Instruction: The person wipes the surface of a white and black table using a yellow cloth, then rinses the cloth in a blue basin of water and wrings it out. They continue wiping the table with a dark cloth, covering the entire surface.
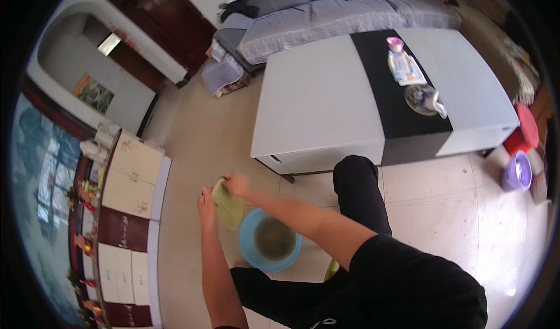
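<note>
A yellow-green cloth point(228, 208) hangs between my two hands, its lower end falling toward the rim of a basin. My left hand point(206, 203) is closed on one upper edge of it. My right hand point(236, 184), slightly blurred, grips the other upper corner. Just right of the cloth, on the floor between my legs, stands a light blue basin point(247, 246) with murky, dark water point(275, 238) in it. Both hands are above and left of the basin.
A white coffee table point(315, 96) with a black stripe stands ahead, bearing a tray point(424, 100), tissues and a pink cup. A cabinet point(129, 230) lines the left. A purple bucket point(515, 171) and red stool point(525, 129) stand right. A covered sofa point(338, 20) lies behind the table.
</note>
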`<control>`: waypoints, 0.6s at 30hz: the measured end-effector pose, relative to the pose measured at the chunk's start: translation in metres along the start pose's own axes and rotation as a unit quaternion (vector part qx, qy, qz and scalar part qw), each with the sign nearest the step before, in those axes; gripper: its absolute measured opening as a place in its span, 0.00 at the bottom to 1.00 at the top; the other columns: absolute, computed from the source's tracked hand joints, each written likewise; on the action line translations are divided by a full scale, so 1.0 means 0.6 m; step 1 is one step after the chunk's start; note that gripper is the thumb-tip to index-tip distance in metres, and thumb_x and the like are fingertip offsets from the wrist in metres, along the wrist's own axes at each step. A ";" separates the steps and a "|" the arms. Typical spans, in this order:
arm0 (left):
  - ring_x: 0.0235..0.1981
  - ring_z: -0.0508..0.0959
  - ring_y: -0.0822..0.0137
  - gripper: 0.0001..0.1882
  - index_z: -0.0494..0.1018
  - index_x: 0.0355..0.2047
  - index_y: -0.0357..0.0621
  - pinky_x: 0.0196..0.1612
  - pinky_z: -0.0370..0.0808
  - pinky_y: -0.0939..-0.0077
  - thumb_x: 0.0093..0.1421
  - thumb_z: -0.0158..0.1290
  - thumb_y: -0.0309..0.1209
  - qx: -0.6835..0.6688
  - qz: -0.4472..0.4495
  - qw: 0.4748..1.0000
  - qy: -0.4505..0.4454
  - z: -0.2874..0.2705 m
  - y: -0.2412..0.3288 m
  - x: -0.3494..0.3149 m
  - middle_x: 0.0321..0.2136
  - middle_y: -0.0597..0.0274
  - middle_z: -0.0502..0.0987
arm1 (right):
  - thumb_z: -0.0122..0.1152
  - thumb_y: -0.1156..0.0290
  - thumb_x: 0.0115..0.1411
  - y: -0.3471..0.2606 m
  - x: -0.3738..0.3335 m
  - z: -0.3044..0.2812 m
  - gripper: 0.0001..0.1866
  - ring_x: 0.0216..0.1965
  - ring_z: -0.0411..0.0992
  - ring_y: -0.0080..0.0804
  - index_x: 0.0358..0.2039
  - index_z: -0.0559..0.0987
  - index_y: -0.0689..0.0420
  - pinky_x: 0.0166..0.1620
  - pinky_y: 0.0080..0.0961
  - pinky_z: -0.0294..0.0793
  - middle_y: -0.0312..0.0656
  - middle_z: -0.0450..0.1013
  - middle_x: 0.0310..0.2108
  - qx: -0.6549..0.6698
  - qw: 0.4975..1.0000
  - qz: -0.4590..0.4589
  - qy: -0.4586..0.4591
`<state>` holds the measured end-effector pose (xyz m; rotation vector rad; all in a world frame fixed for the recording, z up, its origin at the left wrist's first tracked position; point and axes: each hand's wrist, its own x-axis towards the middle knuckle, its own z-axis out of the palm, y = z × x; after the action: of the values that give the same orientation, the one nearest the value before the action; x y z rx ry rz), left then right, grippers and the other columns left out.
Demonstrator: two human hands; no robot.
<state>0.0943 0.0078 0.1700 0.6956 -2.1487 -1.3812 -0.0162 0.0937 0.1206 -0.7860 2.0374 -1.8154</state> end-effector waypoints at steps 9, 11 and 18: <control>0.34 0.76 0.70 0.17 0.72 0.40 0.34 0.38 0.72 0.74 0.52 0.62 0.28 0.044 0.160 0.958 -0.233 0.298 0.165 -0.007 0.35 0.58 0.78 | 0.58 0.68 0.51 -0.017 0.004 -0.447 0.14 0.36 0.77 0.46 0.39 0.82 0.55 0.43 0.37 0.74 0.50 0.78 0.33 0.012 0.983 -0.052 0.174; 0.34 0.77 0.69 0.16 0.73 0.38 0.33 0.37 0.73 0.72 0.50 0.62 0.28 0.119 0.164 0.947 -0.251 0.335 0.162 -0.005 0.33 0.56 0.78 | 0.58 0.68 0.51 -0.033 -0.034 -0.532 0.16 0.38 0.76 0.47 0.40 0.82 0.55 0.44 0.36 0.74 0.51 0.78 0.35 -0.036 0.984 -0.034 0.169; 0.27 0.74 0.72 0.14 0.74 0.36 0.32 0.32 0.72 0.74 0.52 0.62 0.28 0.168 0.157 0.909 -0.346 0.417 0.155 -0.011 0.29 0.61 0.77 | 0.55 0.66 0.56 0.002 -0.139 -0.728 0.13 0.24 0.70 0.29 0.28 0.78 0.64 0.31 0.30 0.68 0.43 0.73 0.21 -0.081 0.948 0.042 0.306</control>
<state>-0.0756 0.2134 0.1628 -0.0830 -2.9330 -1.1949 -0.1936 0.4975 0.1765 -0.1578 2.5687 -2.0372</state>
